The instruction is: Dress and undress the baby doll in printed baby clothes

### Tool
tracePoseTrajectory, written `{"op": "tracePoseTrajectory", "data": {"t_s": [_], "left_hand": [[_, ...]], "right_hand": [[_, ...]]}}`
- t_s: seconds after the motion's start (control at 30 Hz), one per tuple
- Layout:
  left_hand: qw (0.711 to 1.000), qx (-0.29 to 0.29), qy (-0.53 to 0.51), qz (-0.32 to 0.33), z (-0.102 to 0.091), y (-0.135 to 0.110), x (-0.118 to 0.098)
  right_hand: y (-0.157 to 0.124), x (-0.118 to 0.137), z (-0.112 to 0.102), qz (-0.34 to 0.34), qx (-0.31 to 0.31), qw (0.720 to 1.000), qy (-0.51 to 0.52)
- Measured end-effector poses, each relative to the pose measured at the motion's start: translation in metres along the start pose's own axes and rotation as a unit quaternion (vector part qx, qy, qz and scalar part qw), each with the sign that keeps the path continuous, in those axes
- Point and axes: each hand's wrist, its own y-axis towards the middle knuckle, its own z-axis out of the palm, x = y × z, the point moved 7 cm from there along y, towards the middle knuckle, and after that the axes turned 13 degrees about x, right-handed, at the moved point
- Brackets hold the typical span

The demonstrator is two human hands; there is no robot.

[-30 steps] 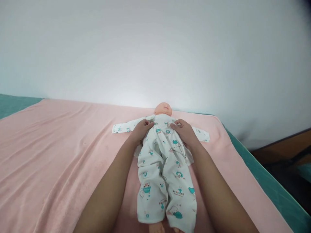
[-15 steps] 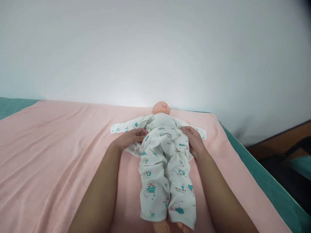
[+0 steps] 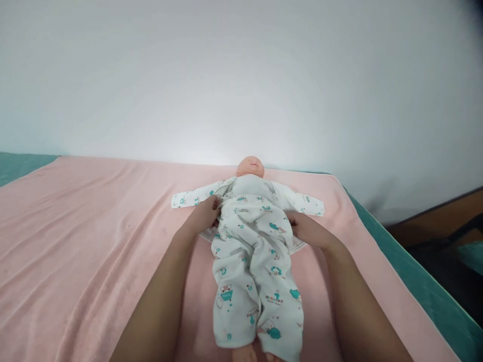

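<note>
A baby doll (image 3: 251,167) lies on its back, head toward the wall, in a white printed top (image 3: 247,186) with its sleeves spread out. Matching white pants (image 3: 260,236) cover its legs and reach up over the belly; the feet (image 3: 244,353) poke out below. At the waistband's left side, my left hand (image 3: 206,213) is closed with curled fingers on the cloth. My right hand (image 3: 307,229) is closed at the right hip, gripping the pants' side, its fingertips partly hidden behind the fabric. The top's lower flaps stick out beneath both hands.
A pink blanket (image 3: 113,241) with creases lies under the doll, over a green sheet (image 3: 411,271). The white wall (image 3: 241,80) rises right behind the doll's head. A brown wooden board (image 3: 433,216) and dark items are beyond the bed's right edge.
The waistband sits slightly higher, and the pants have shifted a little left. My left hand has turned inward; my right hand has slid down from the waistband's top to the hip.
</note>
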Motion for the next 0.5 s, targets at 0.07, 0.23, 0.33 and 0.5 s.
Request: {"op": "tracePoseTrajectory", "data": {"t_s": [0.07,0.23,0.33,0.5], "left_hand": [[0.998,-0.033,0.043,0.013,-0.002,0.000,-0.003],[0.998,0.054,0.005,0.022,0.007,-0.009,-0.012],[0.997,0.067,-0.039,0.029,0.004,-0.014,-0.016],[0.994,-0.081,-0.016,0.071,-0.013,-0.018,-0.023]], "right_hand": [[0.004,0.003,0.003,-0.010,0.002,1.000,0.011],[0.002,-0.007,-0.018,-0.007,-0.122,0.990,0.076],[-0.003,0.001,-0.028,-0.051,-0.241,0.966,0.074],[0.006,0.033,-0.012,-0.119,-0.258,0.959,0.008]]}}
